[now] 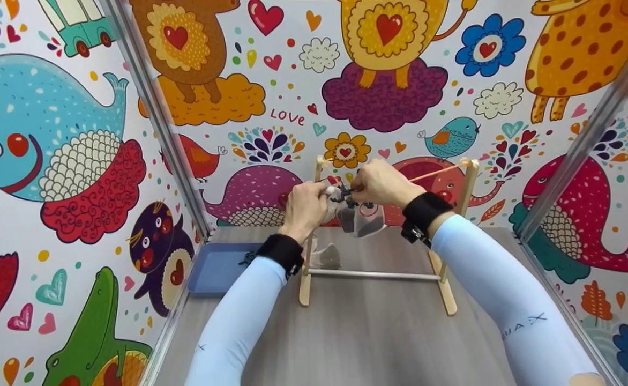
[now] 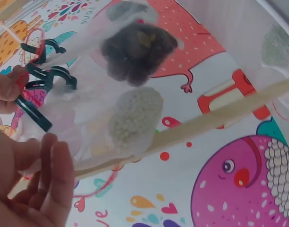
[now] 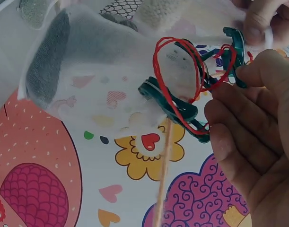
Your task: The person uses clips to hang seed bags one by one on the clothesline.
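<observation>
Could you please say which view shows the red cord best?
The right wrist view: the red cord loops there large and clear by the green clips. The left wrist view shows thin strands near its left edge; the head view shows it too small to trace.

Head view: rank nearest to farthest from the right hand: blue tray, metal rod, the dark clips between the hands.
1. Dark clips: right at the right hand, on its left side.
2. Metal rod: below the hand.
3. Blue tray: lower and well off to the left.
</observation>
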Demonstrator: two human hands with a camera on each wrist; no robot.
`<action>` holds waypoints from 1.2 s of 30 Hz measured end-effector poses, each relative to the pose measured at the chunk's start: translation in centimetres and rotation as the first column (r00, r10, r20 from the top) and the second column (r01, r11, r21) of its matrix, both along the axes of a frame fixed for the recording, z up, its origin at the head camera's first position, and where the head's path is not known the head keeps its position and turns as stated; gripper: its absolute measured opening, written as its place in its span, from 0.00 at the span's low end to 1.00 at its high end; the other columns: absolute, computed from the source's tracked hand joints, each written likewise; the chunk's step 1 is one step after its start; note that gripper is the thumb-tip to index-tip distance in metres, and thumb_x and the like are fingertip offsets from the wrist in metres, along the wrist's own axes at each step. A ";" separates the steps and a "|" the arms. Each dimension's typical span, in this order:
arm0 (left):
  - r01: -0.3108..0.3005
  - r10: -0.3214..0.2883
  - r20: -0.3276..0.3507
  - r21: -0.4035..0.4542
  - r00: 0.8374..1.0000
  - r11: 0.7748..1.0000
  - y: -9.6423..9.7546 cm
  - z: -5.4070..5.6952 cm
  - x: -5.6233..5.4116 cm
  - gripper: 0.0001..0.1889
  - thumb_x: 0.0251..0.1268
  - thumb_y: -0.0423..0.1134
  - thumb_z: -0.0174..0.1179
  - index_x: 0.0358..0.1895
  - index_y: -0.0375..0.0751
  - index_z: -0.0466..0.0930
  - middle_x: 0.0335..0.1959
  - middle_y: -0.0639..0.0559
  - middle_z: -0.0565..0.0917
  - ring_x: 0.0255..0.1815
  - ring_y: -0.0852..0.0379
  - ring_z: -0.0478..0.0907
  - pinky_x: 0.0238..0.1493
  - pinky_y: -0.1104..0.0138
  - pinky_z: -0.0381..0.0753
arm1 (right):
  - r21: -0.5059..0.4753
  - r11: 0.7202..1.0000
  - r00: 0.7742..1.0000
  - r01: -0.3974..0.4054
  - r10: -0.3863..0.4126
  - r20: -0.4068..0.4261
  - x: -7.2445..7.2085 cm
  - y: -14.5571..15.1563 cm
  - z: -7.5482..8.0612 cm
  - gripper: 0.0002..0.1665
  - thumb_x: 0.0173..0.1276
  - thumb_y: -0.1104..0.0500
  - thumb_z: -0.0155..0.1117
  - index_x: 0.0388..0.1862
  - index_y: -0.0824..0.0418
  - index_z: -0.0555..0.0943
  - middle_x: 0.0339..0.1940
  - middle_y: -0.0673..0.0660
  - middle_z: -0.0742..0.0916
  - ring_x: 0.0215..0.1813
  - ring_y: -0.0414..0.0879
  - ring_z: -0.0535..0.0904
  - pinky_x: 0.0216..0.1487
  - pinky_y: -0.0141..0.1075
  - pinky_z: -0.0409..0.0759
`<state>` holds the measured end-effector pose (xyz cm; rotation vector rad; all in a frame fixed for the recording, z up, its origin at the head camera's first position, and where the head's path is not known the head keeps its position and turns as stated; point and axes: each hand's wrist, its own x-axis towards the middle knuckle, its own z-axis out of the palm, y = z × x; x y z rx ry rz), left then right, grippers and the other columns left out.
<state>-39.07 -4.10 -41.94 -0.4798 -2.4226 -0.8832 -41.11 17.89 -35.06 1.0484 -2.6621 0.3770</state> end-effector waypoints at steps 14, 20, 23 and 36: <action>0.170 -0.170 -0.007 0.043 0.985 0.985 -0.4 -0.1 -2.2 0.07 0.75 0.39 0.72 0.46 0.41 0.96 0.39 0.44 0.97 0.36 0.46 0.91 0.43 0.51 0.90 | -0.157 0.984 0.936 0.080 -0.128 -0.328 1.3 3.4 -3.5 0.13 0.67 0.52 0.82 0.42 0.60 0.92 0.26 0.57 0.92 0.28 0.52 0.87 0.31 0.48 0.86; 0.113 -0.110 -0.052 0.064 0.993 0.992 -4.2 -2.2 -4.1 0.08 0.73 0.36 0.69 0.43 0.37 0.96 0.38 0.42 0.97 0.36 0.42 0.93 0.43 0.48 0.91 | -0.250 0.968 0.832 -0.013 -0.128 -0.539 2.6 6.6 -7.7 0.19 0.65 0.59 0.79 0.20 0.56 0.78 0.15 0.53 0.82 0.17 0.46 0.76 0.20 0.34 0.73; -0.024 0.025 -0.033 0.034 0.999 0.999 -7.1 -5.2 -5.5 0.09 0.74 0.34 0.65 0.43 0.35 0.94 0.38 0.38 0.95 0.39 0.37 0.93 0.45 0.44 0.90 | -0.259 0.966 0.824 0.011 -0.155 -0.545 3.1 8.6 -10.7 0.18 0.63 0.61 0.80 0.21 0.56 0.78 0.15 0.52 0.82 0.17 0.45 0.76 0.20 0.33 0.74; -0.148 0.303 0.540 -0.311 0.785 0.939 -15.2 -21.7 -4.7 0.33 0.76 0.36 0.63 0.79 0.25 0.69 0.82 0.21 0.68 0.79 0.20 0.68 0.74 0.27 0.77 | -0.026 0.835 0.835 0.550 -0.549 0.028 6.7 11.8 -25.9 0.41 0.62 0.38 0.84 0.63 0.64 0.87 0.60 0.64 0.94 0.62 0.68 0.88 0.71 0.65 0.77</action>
